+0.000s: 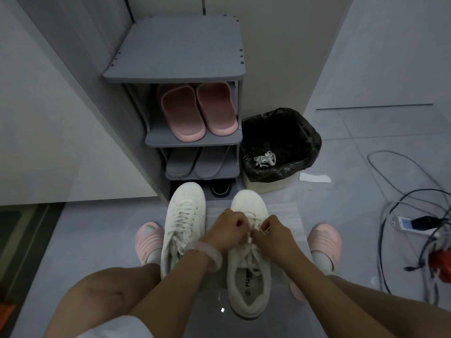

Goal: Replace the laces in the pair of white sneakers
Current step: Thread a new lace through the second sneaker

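Note:
Two white sneakers stand side by side on the grey floor, toes pointing away from me. The left sneaker (184,215) is laced up. Over the right sneaker (249,272) both my hands work at the eyelets. My left hand (229,228) is curled and pinches the white lace (250,242) at the sneaker's middle. My right hand (273,234) pinches the same lace from the other side. A bundle of old white laces (264,159) lies in the black-lined bin (280,142).
A grey shoe rack (192,140) stands straight ahead with pink slippers (197,111) and grey slippers on it. My feet in pink slippers (148,236) flank the sneakers. Cables and a power strip (412,224) lie on the floor at right.

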The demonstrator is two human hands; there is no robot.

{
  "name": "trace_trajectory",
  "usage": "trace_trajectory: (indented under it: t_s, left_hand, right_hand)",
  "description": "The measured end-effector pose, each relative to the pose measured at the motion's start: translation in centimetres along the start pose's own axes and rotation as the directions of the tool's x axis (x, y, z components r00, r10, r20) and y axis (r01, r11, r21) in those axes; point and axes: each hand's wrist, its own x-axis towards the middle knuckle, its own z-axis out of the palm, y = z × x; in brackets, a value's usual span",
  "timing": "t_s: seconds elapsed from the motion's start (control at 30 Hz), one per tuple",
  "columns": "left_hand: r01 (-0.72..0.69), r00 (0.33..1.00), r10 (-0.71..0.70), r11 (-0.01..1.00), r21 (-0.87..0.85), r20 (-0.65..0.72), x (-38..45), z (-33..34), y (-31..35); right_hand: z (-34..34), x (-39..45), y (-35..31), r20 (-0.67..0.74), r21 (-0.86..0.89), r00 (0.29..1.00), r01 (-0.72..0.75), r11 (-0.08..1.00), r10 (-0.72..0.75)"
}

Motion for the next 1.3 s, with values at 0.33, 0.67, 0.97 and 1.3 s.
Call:
trace_trajectory:
  t_s: [0.33, 0.67, 0.97, 1.3]
  left_hand:
    - [-0.121, 0.989, 0.147, 0.906, 0.405, -0.034, -1.7, 0.5, -0.7]
    - [-0.114, 0.977, 0.194, 0.818, 0.563, -0.085, -1.2, 0.2, -2.3]
    - [-0.256, 0.966, 0.256, 0.967, -0.015, 0.033, -1.8, -1.9, 1.8]
    - [-0.264, 0.962, 0.23, 0.635, -0.726, -0.148, -4.5, -7.2, 9.6]
  right_hand:
    - [0.4, -1.4, 0.9, 0.036, -0.544, 0.956, 0.264, 0.796, -0.292]
    - [0.6, -1.1, 1.4, -0.073, -0.521, 0.947, 0.231, 0.822, -0.313]
    - [-3.7, -1.6, -3.6, -0.104, 0.49, 0.966, 0.256, 0.833, -0.235]
    - [-9.6, -4.1, -9.8, -0.283, 0.378, 0.923, 0.358, 0.854, -0.261]
